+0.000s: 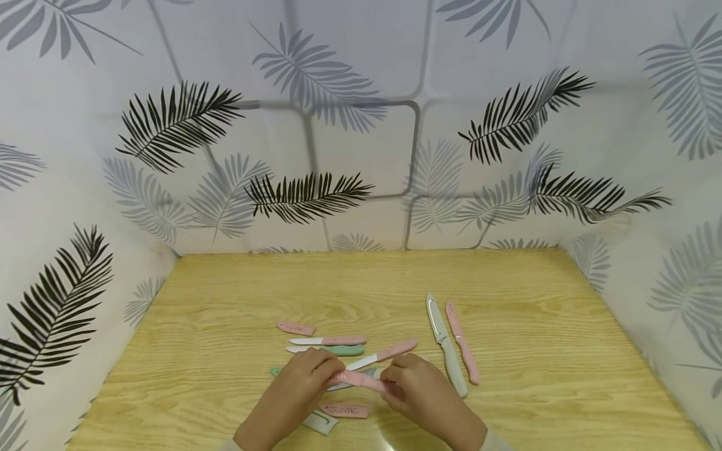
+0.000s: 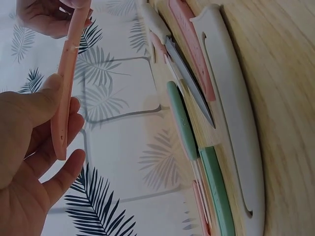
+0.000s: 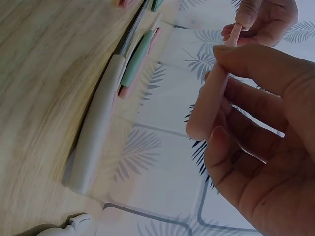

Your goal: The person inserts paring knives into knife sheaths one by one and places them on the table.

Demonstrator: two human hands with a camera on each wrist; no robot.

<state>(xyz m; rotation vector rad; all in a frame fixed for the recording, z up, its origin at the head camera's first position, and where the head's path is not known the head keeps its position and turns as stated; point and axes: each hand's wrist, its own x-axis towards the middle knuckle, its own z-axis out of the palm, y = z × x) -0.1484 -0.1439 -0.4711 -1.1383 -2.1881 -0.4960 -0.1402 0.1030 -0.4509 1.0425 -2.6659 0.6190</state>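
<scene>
Both hands hold a pink knife [image 1: 365, 381] low over the table. My left hand [image 1: 296, 388] pinches its pink sheath [image 2: 63, 105] between thumb and fingers. At the other end, the fingers of my right hand [image 1: 424, 393] grip the rounded pink handle [image 3: 209, 105]. Sheath and handle meet end to end in the left wrist view, with the blade covered. Just beyond the hands lies a pink-handled knife [image 1: 397, 349] with a bare white blade. Beneath them is a large pale-handled knife [image 3: 96, 123] with a bare grey blade, partly hidden in the head view.
Left of centre lie a green-handled knife [image 1: 346, 351], another pink-handled knife [image 1: 345, 341] and a pink sheath [image 1: 296, 328]. Nearer are another pink sheath [image 1: 345, 411], a pale sheath [image 2: 236, 118] and a green sheath [image 2: 216, 191]. To the right, a pale knife [image 1: 451, 363] and a pink knife [image 1: 467, 357] lie sheathed.
</scene>
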